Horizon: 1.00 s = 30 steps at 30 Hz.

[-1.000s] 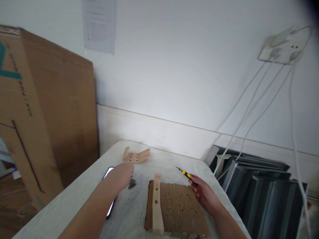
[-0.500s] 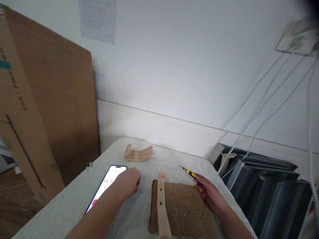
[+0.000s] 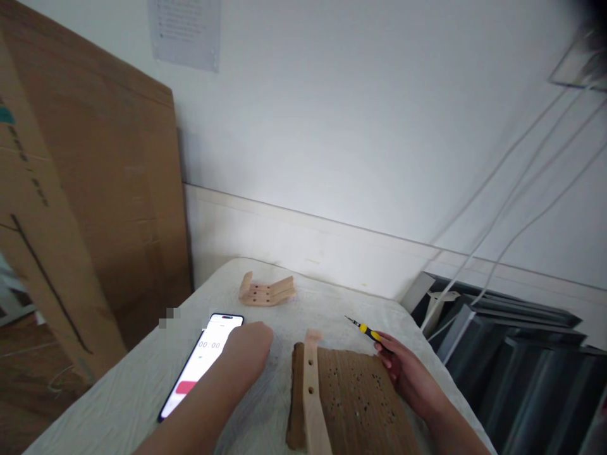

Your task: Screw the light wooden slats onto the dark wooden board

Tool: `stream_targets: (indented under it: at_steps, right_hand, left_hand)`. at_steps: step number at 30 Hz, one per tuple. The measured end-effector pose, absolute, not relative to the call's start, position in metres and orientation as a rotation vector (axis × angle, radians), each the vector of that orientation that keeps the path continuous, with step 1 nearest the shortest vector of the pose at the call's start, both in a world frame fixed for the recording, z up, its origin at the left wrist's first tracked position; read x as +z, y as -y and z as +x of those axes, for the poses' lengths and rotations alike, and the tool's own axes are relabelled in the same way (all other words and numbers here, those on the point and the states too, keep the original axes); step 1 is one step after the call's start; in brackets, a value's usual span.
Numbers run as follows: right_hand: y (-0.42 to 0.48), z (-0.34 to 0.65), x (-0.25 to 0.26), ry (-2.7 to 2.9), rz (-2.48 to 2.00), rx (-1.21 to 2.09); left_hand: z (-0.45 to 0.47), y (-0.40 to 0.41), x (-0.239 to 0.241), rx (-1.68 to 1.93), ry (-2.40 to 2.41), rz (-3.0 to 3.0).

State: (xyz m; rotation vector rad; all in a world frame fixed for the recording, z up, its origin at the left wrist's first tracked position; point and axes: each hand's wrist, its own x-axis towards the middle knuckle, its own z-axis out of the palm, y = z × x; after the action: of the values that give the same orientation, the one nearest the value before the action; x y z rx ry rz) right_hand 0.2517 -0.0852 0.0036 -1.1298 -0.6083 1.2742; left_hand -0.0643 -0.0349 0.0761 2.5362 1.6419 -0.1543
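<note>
A cardboard box (image 3: 85, 208) stands left of the counter (image 3: 123, 398). A holed brown board (image 3: 360, 404) lies there, with a wooden slat (image 3: 310, 385) on its left edge. The phone (image 3: 202, 363) lies just beside the left hand (image 3: 249, 351), whose fingers are hidden, so I cannot tell its grip. The right hand (image 3: 405, 376) has its grip closed on a yellow screwdriver (image 3: 365, 328) at the board's far corner.

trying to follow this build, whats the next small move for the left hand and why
Probably bring the left hand across from beside the phone to steady the wooden strip. It lies unheld along the perforated board with open holes, and the right hand holds the yellow screwdriver close by.
</note>
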Motion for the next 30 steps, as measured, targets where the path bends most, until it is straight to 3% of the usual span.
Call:
stream_targets:
  at_steps: [6, 10, 15, 20, 26, 30]
  right_hand:
    - [0.087, 0.251, 0.007, 0.592, -1.1, 1.295]
    - [0.088, 0.249, 0.009, 0.59, -1.111, 1.272]
    - [0.092, 0.248, 0.016, 0.707, -1.159, 0.952]
    - [0.107, 0.228, 0.08, 0.942, -1.135, 0.87]
    - [0.101, 0.181, 0.167, 1.83, -1.484, 0.995]
    - [0.085, 0.165, 0.188, 2.073, -1.584, 0.676]
  left_hand:
    - [-0.068, 0.027, 0.072, 0.096, -1.635, 2.518]
    - [-0.056, 0.029, 0.072, 0.533, -1.161, 2.356]
    - [-0.041, 0.035, 0.063, 0.672, -0.893, 2.063]
    - [-0.04, 0.03, 0.056, 0.693, -0.889, 2.089]
    - [-0.039, 0.028, 0.053, 0.686, -0.909, 2.203]
    - [-0.038, 0.029, 0.049, 0.661, -0.959, 2.239]
